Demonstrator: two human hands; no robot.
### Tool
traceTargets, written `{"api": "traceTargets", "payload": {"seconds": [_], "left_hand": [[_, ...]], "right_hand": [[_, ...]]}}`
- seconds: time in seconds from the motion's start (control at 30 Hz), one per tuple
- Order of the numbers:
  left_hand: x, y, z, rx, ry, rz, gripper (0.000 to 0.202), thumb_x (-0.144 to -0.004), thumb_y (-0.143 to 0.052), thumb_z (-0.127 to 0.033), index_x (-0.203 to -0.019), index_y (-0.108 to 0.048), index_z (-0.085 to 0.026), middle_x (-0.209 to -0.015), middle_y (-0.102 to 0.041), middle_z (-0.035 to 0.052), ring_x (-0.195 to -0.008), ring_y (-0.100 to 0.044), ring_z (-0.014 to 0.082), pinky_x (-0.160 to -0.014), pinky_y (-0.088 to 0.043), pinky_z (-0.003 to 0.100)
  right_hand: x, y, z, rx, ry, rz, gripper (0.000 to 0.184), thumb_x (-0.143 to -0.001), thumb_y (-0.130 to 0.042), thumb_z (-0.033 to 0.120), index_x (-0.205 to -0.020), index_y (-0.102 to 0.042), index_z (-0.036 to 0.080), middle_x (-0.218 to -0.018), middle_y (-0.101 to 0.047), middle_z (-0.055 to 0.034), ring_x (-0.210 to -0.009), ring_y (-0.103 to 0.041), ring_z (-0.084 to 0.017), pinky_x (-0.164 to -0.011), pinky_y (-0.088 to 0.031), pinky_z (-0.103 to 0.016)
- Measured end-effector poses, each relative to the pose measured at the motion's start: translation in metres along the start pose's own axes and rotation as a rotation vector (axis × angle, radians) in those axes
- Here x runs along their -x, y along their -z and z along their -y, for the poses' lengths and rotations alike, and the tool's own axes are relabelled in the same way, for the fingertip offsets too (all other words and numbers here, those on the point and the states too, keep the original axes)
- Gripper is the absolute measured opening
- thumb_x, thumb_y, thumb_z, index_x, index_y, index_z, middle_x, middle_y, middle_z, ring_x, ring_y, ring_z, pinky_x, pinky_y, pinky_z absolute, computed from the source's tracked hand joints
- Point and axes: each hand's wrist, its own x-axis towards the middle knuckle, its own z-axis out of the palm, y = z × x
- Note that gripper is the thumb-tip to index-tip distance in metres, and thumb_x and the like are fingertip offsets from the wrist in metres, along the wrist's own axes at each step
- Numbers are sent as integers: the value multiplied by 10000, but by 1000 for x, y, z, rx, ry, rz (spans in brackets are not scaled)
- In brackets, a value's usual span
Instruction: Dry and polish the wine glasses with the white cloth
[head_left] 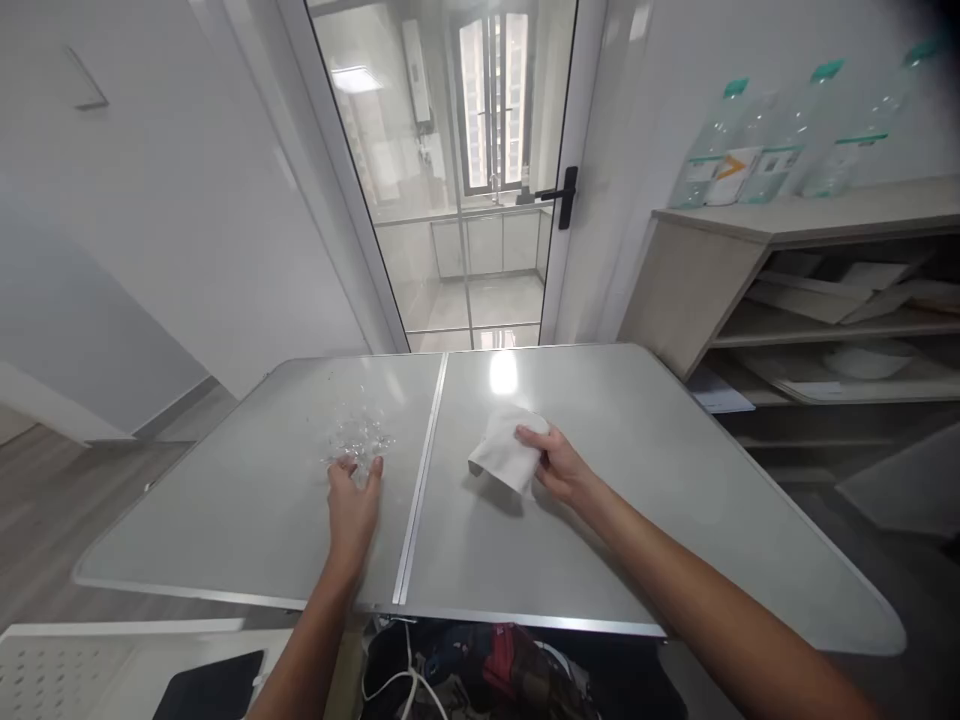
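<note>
on folding table (637,500): one water spill (360,437) touching flat, spread left hand (352,505); one tissue (504,452) pinched in right hand (561,467); three shelved bottles (791,145).

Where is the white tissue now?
In the head view, the white tissue is in the right hand, on the right half of the table, beside the centre seam.

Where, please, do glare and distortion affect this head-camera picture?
Head view: a bright lamp reflection glares on the grey folding table beyond the white folded paper towel in the right hand; wide-angle distortion bows the table edges and leans the clear plastic bottles; the top right corner darkens.
</note>
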Motion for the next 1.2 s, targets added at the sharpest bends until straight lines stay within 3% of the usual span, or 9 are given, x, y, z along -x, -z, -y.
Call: {"api": "traceTargets", "payload": {"seconds": [0.2, 0.33, 0.4, 0.53, 0.6, 0.7, 0.93, 1.07, 1.2], "left_hand": [[13, 9, -10, 75, -59, 14, 365, -971, -506, -519, -1163, -486, -210, -950, -690, 67, -920, -710, 248, -871, -539, 420], [26, 8, -39, -26, -372, 169, 374, -981, -505, -491, -1223, -532, -207, -876, -661, 31, -805, -692, 216, -802, -529, 364], [19, -8, -55, -111, -557, 304, 372, -992, -483, -456, -1255, -535, -199, -886, -648, 33, -795, -671, 207, -791, -522, 352], [-11, -61, -82, -248, -828, 483, 372, -999, -448, -414, -1287, -520, -190, -950, -663, 51, -825, -663, 211, -782, -511, 349], [-20, -86, -92, -269, -919, 517, 366, -994, -460, -408, -1285, -530, -196, -979, -676, 59, -845, -669, 221, -780, -503, 350], [-17, -110, -96, -249, -1019, 535, 409, -979, -504, -453, -1287, -548, -188, -1010, -676, 80, -873, -672, 243, -822, -494, 368], [10, -116, -84, -281, -1060, 536, 478, -962, -514, -522, -1245, -605, -149, -995, -670, 146, -889, -665, 289, -837, -479, 396], [16, -112, -83, -248, -979, 562, 495, -945, -516, -575, -1194, -636, -164, -949, -684, 139, -813, -680, 274, -756, -478, 354], [19, -107, -86, -253, -841, 593, 523, -949, -454, -643, -1093, -663, -185, -859, -691, 98, -708, -658, 240, -650, -420, 306]], "right_hand": [[-3, 2, -6, 39, -11, -184, 369, -720, -869, 371, -982, -692, 180, -934, -736, -59, -818, -677, -211, -739, -559, -319], [-5, 4, -5, 246, 189, -232, 348, -803, -774, 475, -998, -660, 211, -937, -713, -41, -835, -652, -210, -717, -529, -300], [-5, 5, -2, 440, 358, -229, 359, -862, -702, 504, -1076, -648, 221, -1022, -711, -50, -931, -653, -229, -802, -530, -319], [-1, 5, 4, 781, 655, -157, 425, -945, -602, 452, -1312, -538, 247, -1277, -657, -86, -1164, -619, -258, -961, -499, -359], [1, 5, 6, 882, 704, -50, 408, -969, -568, 412, -1335, -499, 247, -1211, -681, -92, -1090, -657, -256, -918, -513, -371], [4, 5, 8, 964, 633, 81, 467, -976, -563, 392, -1417, -463, 274, -1187, -687, -73, -966, -673, -225, -882, -518, -356], [2, 11, 10, 915, 396, 227, 753, -962, -580, 516, -1611, -280, 277, -1293, -642, -59, -1201, -572, -264, -1114, -374, -439], [3, 9, 9, 888, 386, 303, 688, -936, -605, 558, -1542, -430, 283, -1408, -579, -62, -1270, -526, -278, -1132, -347, -425], [6, 4, 10, 905, 410, 268, 550, -981, -495, 577, -1436, -549, 273, -1147, -672, -53, -1021, -601, -246, -1003, -448, -400]]}}
